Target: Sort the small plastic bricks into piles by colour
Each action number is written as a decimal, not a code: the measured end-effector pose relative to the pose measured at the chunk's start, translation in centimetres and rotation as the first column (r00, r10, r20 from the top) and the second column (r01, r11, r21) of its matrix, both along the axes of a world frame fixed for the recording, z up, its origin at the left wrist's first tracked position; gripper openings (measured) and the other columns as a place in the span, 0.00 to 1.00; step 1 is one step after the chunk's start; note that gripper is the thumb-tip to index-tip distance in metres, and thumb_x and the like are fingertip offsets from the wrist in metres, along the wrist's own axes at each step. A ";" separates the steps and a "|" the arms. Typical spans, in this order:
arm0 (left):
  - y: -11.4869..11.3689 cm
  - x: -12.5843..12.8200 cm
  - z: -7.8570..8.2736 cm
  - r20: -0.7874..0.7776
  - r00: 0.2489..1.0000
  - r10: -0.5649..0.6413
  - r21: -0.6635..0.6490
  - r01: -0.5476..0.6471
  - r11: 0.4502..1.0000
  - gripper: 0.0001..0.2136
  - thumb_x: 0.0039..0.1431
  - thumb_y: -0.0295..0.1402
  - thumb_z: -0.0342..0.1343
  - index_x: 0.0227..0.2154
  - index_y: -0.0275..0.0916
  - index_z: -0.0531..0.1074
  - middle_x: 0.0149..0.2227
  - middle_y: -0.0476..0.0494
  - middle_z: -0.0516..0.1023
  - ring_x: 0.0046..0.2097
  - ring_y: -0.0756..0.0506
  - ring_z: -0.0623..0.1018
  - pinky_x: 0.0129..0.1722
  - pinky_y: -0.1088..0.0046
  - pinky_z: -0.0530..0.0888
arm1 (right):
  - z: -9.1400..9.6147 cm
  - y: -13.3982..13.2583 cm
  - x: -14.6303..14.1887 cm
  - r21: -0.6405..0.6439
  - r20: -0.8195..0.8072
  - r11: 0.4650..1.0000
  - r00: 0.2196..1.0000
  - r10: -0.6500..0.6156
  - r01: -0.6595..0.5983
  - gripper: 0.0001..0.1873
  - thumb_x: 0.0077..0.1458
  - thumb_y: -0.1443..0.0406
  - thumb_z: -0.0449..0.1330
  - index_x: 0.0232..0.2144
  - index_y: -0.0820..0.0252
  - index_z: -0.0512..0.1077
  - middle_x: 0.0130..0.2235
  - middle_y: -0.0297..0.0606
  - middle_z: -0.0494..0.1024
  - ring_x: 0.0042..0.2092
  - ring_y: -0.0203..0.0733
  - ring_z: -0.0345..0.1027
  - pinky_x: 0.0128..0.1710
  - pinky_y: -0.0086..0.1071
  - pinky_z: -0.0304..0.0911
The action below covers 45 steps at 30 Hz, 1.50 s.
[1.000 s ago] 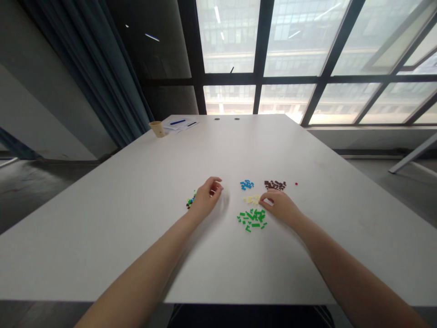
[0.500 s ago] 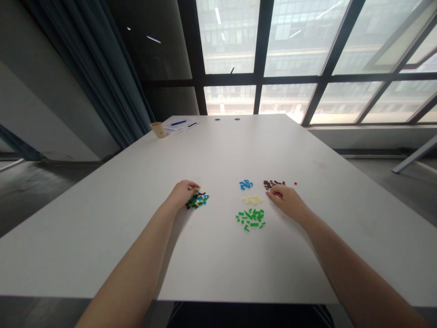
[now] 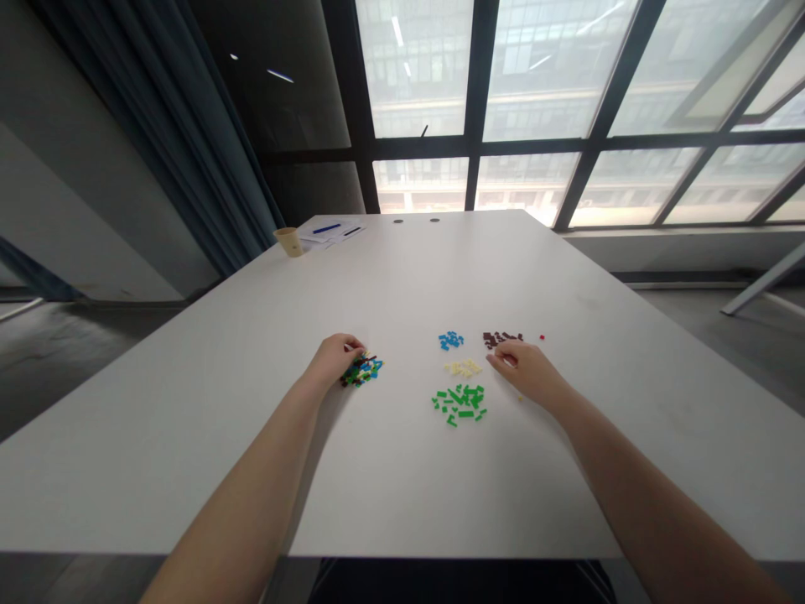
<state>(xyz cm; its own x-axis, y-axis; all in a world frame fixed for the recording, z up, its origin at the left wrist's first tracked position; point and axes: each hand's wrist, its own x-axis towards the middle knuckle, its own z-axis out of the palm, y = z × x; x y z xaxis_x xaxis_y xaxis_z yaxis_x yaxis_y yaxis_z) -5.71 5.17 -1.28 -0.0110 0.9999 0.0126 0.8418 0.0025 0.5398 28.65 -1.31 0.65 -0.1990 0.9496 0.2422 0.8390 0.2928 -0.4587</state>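
My left hand rests at a mixed pile of small building bricks in brown, blue, green and cream. Its fingers are pinched together over the pile's far edge, and what they hold is too small to tell. My right hand is closed in a pinch just in front of the brown bricks, to the right of the cream bricks; anything between its fingertips is hidden. Blue bricks lie in a group farther back, and green bricks are spread nearest me.
One red brick lies right of the brown group, and a tiny orange-yellow piece beneath my right wrist. On the white table, a paper cup and papers with pens stand at the far left. Windows rise beyond.
The view has shifted very slightly. Both hands stay almost where they were, the left at the mixed pile and the right by the brown bricks.
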 end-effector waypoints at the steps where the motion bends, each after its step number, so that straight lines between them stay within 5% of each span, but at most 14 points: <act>1: 0.0 0.0 0.1 0.003 1.000 0.002 0.003 -0.002 1.000 0.09 0.44 0.37 0.53 0.24 0.37 0.73 0.24 0.45 0.74 0.26 0.47 0.72 0.26 0.74 0.65 | 0.0 0.0 0.0 -0.001 0.000 1.000 1.000 -0.003 0.003 0.15 0.51 0.59 0.48 0.16 0.59 0.58 0.20 0.32 0.62 0.24 0.33 0.54 0.25 0.27 0.48; 4: -0.1 0.2 0.6 0.031 0.999 -0.007 0.060 0.005 0.998 0.09 0.45 0.37 0.52 0.24 0.38 0.72 0.23 0.46 0.73 0.27 0.47 0.71 0.27 0.74 0.65 | 0.1 -0.1 0.0 -0.002 -0.004 1.000 1.000 -0.001 0.001 0.15 0.50 0.60 0.48 0.16 0.59 0.58 0.20 0.32 0.62 0.24 0.33 0.54 0.25 0.27 0.48; 8: -1.1 2.4 1.5 0.266 0.946 -0.188 0.211 0.133 0.968 0.09 0.48 0.39 0.51 0.26 0.38 0.71 0.27 0.47 0.74 0.31 0.48 0.71 0.30 0.75 0.65 | 0.4 -0.2 -0.1 0.005 0.001 1.000 1.000 0.000 0.000 0.15 0.50 0.60 0.49 0.15 0.59 0.56 0.20 0.32 0.61 0.24 0.33 0.54 0.26 0.27 0.48; 13: -4.8 7.7 2.5 0.669 0.667 -0.328 0.200 0.263 0.944 0.08 0.48 0.37 0.55 0.27 0.37 0.70 0.30 0.46 0.73 0.34 0.50 0.71 0.35 0.75 0.66 | 0.4 -0.2 -0.2 0.006 -0.004 1.000 1.000 0.012 -0.012 0.15 0.51 0.60 0.49 0.16 0.59 0.58 0.21 0.32 0.63 0.25 0.33 0.55 0.26 0.27 0.49; 18: -8.0 10.8 2.9 0.771 0.479 -0.420 0.204 0.438 0.875 0.06 0.48 0.34 0.56 0.24 0.36 0.70 0.30 0.46 0.72 0.35 0.49 0.71 0.36 0.74 0.66 | 0.2 0.0 -0.3 -0.002 -0.008 1.000 1.000 0.024 -0.024 0.15 0.51 0.60 0.49 0.16 0.60 0.59 0.21 0.32 0.63 0.25 0.33 0.55 0.26 0.27 0.50; 27: -8.1 10.9 1.9 0.710 0.549 -0.441 0.256 0.381 0.888 0.03 0.48 0.32 0.57 0.24 0.38 0.71 0.32 0.46 0.71 0.34 0.50 0.71 0.34 0.74 0.66 | 0.5 -0.4 -1.1 0.095 -0.067 0.988 0.990 0.127 -0.120 0.13 0.51 0.64 0.51 0.17 0.60 0.61 0.20 0.31 0.62 0.25 0.32 0.55 0.26 0.26 0.50; 35: -8.2 11.3 1.5 0.666 0.610 -0.430 0.262 0.349 0.900 0.04 0.48 0.33 0.56 0.25 0.38 0.71 0.32 0.47 0.71 0.34 0.50 0.70 0.34 0.75 0.65 | 0.9 -2.1 -3.6 0.285 -0.204 0.920 0.921 0.331 -0.268 0.06 0.50 0.63 0.55 0.30 0.59 0.70 0.24 0.34 0.66 0.29 0.35 0.59 0.32 0.29 0.56; 45: -8.2 12.0 1.0 0.779 0.549 -0.302 0.133 0.327 0.936 0.07 0.47 0.36 0.56 0.24 0.36 0.69 0.30 0.46 0.71 0.35 0.48 0.70 0.33 0.75 0.67 | 0.4 -2.8 -5.6 0.313 -0.189 0.909 0.920 0.342 -0.273 0.08 0.52 0.61 0.55 0.29 0.57 0.73 0.26 0.36 0.69 0.31 0.36 0.62 0.35 0.31 0.58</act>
<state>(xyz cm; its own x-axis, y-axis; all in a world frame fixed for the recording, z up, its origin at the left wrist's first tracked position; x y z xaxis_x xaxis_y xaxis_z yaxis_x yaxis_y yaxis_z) 6.30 -3.01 -0.33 0.3115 0.9411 0.1318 0.0475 -0.1539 0.9869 23.04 -4.11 1.03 -0.3751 0.7382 0.5606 0.5639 0.6617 -0.4940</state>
